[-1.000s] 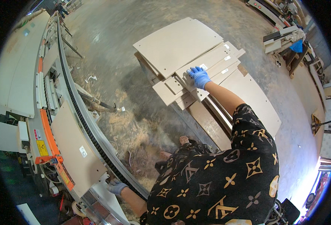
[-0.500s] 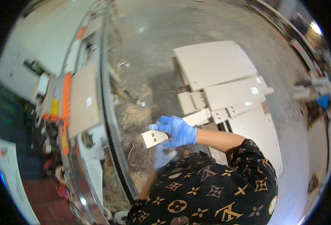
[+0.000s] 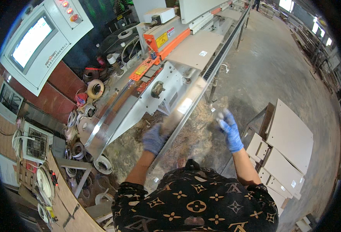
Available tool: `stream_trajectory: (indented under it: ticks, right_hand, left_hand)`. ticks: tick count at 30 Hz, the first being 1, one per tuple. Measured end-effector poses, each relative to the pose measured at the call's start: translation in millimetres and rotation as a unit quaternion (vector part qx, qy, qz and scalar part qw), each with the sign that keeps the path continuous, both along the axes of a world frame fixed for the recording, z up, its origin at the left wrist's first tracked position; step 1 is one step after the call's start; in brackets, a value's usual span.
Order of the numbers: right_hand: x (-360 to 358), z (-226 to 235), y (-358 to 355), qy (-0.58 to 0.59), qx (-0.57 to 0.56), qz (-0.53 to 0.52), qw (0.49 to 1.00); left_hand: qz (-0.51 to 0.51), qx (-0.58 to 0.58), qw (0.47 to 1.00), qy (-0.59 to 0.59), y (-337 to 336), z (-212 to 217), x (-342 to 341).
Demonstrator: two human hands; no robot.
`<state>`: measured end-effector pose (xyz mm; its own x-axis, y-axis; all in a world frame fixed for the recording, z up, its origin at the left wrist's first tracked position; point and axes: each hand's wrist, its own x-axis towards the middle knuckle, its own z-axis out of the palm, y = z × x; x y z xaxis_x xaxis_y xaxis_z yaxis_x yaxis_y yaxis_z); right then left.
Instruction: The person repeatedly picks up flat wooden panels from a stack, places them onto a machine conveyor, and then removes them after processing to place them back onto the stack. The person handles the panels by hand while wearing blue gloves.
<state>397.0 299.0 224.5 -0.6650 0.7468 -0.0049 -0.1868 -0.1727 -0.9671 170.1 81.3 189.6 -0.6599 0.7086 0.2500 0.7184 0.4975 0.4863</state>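
Note:
My left hand [image 3: 153,140], in a blue and white knit glove, grips the near end of a narrow beige board [image 3: 181,109], its fingers partly hidden and smeared by motion. The board slants away along the black-belted rail [image 3: 217,63] of a long machine, and a white label shows on its face. To the right, my right hand [image 3: 230,131], gloved alike, hangs above the floor with its fingers stretched and apart, holding nothing. Farther along the machine rests a wider beige panel [image 3: 195,48] with a white label.
Beige panels [image 3: 290,133] and smaller drilled pieces lie stacked low at the right. A control cabinet with a lit screen [image 3: 32,41] stands at the far left. Below it are rolls of edge banding [image 3: 95,89]. An orange guard [image 3: 174,45] runs along the machine.
My view has swung left from the panel stack toward the machine. The small drilled piece is gone from my right hand, which is open now. My left hand has hold of a narrow board.

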Motion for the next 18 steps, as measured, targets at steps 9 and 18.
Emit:
stream_trajectory:
  ticks: [9,18]
  right_hand:
    - [2.0,-82.5,-29.2,-0.13,-0.169,-0.009,0.977]
    - [-18.9,-104.3,-45.1,-0.162,-0.211,-0.059,0.962]
  left_hand:
    - [0.181,-0.185,0.966,0.028,-61.5,-27.4,-227.2]
    - [0.234,-0.098,0.958,0.136,-35.8,-28.3,-301.9]
